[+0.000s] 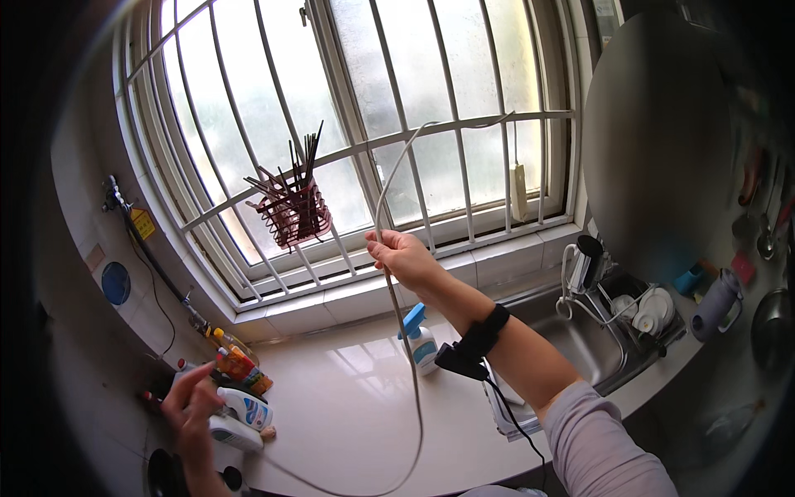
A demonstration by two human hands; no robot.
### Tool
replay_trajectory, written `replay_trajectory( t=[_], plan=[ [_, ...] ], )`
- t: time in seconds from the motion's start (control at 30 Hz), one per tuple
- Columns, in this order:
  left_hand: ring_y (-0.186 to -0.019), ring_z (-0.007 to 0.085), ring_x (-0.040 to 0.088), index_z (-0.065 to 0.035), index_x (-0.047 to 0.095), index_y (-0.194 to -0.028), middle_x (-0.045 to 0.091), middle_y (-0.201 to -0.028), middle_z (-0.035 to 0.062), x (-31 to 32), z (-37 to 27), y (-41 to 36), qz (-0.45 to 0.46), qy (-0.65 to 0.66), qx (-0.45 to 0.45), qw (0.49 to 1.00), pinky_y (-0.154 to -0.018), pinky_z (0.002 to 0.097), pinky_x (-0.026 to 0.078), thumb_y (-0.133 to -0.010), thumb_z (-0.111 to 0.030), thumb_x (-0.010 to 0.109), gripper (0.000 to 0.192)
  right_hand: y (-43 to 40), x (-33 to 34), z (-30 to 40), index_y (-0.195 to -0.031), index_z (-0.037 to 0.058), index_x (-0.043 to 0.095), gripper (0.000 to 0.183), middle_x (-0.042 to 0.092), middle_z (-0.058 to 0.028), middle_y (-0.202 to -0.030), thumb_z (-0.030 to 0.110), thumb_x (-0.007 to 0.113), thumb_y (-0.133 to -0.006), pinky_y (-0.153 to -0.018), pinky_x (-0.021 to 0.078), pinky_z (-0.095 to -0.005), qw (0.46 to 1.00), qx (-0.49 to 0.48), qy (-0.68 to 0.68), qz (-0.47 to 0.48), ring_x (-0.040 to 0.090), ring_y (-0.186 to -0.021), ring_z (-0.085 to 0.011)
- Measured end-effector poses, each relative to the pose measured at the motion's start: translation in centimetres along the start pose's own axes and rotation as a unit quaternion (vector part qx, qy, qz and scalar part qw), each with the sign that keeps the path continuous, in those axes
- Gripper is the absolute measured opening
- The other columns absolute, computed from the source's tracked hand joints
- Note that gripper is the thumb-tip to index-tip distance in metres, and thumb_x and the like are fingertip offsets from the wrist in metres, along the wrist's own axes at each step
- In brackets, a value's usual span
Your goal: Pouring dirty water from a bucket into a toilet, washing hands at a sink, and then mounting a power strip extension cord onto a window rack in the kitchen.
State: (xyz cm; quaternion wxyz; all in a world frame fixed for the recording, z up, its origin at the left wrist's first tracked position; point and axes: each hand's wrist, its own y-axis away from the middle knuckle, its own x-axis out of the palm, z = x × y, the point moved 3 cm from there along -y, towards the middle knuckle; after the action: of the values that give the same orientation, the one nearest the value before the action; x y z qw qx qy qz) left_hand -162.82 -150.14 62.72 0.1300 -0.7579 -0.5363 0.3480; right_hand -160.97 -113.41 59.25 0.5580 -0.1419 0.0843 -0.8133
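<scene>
A thin whitish cable (417,397) is pinched between the thumb and fingers of my right hand (404,258), raised in front of the window. Above the hand it arcs up to the horizontal bar of the white window grille (461,180), runs right along it, and a cord hangs down to a pale power strip (518,192). Below, the cable drops in a long loop over the white countertop (335,397) and bends back left toward my left hand (197,407). That hand is blurred, with one finger extended; whether it grips anything is unclear.
A pink basket of chopsticks (295,214) hangs on the grille. A blue-topped spray bottle (423,348) stands below my right forearm. Bottles (245,366) crowd the left wall beside a black hose (155,251). At right are a steel sink (584,341), dishes (652,310) and a jug (714,304).
</scene>
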Motion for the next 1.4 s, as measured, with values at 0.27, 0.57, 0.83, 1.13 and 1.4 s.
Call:
replay_trajectory(
  t=[0.27,0.57,0.83,1.13,1.4],
  plan=[
    [-0.072,0.0076,0.051,-0.0012,0.023,-0.133,0.052,-0.114,0.0132,21.6,0.1,-8.4,0.348,0.377,-0.127,0.848,-0.068,0.0237,0.042,-0.082,-0.017,0.055,0.062,-0.9,-0.4,0.6,-0.111,0.0028,0.052,0.036,0.057,-0.0016,-0.087,0.029,0.050,-0.087,-0.066,0.0427,-0.0191,0.993,-0.085,0.070,0.031,0.052,-0.078,-0.0064],
    [-0.054,0.0090,0.051,0.0010,0.053,-0.100,0.054,-0.058,0.0046,24.9,2.2,-8.9,0.306,0.414,-0.187,0.837,-0.048,0.0180,0.039,-0.086,-0.019,0.048,0.025,-1.8,-11.3,-2.2,-0.113,0.0094,0.052,0.046,0.056,-0.0025,-0.093,0.045,0.047,-0.085,-0.074,0.0397,-0.0256,0.995,-0.006,0.086,-0.050,0.051,-0.088,-0.0107],
    [-0.052,0.0134,0.053,0.0069,0.053,-0.099,0.055,-0.057,0.0114,25.8,4.0,-7.4,0.284,0.379,-0.285,0.833,-0.048,0.0210,0.041,-0.083,-0.015,0.048,0.028,-5.9,-35.8,-12.1,-0.122,0.0076,0.038,0.054,0.051,-0.0121,-0.106,0.012,0.052,-0.071,-0.084,0.0410,-0.0363,0.813,0.058,0.277,-0.509,0.051,-0.097,-0.0282],
    [-0.035,0.0123,0.043,0.0045,0.055,-0.093,0.050,-0.048,0.0095,25.2,4.1,-6.7,0.194,0.288,-0.251,0.904,-0.033,0.0214,0.034,-0.082,-0.018,0.050,0.026,-10.4,-40.1,-12.6,-0.129,0.0089,0.021,0.072,0.032,-0.0183,-0.125,0.003,0.059,-0.068,-0.092,0.0387,-0.0384,0.726,0.037,0.466,-0.504,0.038,-0.114,-0.0341],
    [-0.033,0.0049,0.035,0.0031,0.053,-0.106,0.055,-0.060,0.0094,25.5,3.7,-6.2,0.247,0.304,-0.259,0.883,-0.032,0.0154,0.028,-0.089,-0.013,0.045,0.025,-10.6,-41.9,-13.8,-0.115,0.0097,0.029,0.060,0.034,-0.0154,-0.120,0.010,0.065,-0.067,-0.084,0.0444,-0.0402,0.721,0.035,0.478,-0.500,0.049,-0.102,-0.0337]
  ],
)
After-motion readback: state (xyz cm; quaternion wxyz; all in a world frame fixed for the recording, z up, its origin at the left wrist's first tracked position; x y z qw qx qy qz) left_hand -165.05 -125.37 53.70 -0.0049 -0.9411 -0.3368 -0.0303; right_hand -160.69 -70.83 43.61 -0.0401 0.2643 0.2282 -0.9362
